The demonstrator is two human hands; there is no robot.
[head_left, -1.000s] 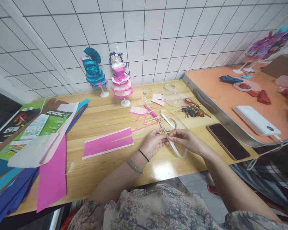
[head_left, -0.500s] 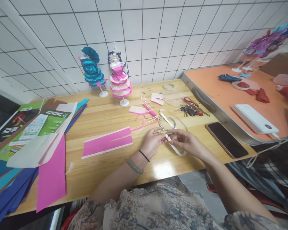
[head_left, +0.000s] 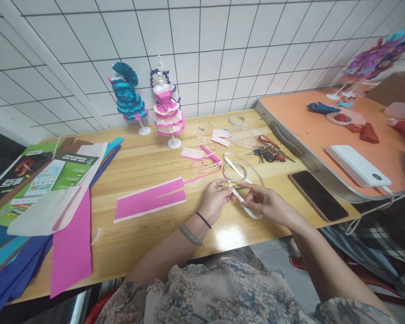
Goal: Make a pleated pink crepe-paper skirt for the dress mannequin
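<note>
My left hand (head_left: 216, 199) pinches the upper end of a narrow white strip (head_left: 236, 194) between thumb and fingertips. My right hand (head_left: 267, 203) is closed at the same strip, a little lower and to the right, thumb and fingers together at its edge. The strip's lower part loops onto the table below my right hand. Just beyond my fingers lies a thin ring-shaped tape roll (head_left: 225, 173), with a white band crossing it. A small yellow item, too small to name, shows between my hands. To the left lies a pink paper piece (head_left: 138, 204) with white edges and a slit.
Pink and white scraps (head_left: 193, 153), keys (head_left: 268, 155) and a phone (head_left: 319, 196) lie around my hands. Two dressed mannequin stands, one teal (head_left: 130, 99), one pink and white (head_left: 169, 114), stand by the wall. Stacked papers (head_left: 70, 252) cover the left; an orange table (head_left: 297, 121) adjoins at right.
My right hand has shifted slightly down and right along the white strip, away from my left fingertips. My left hand keeps its pinch. The view has tilted slightly.
</note>
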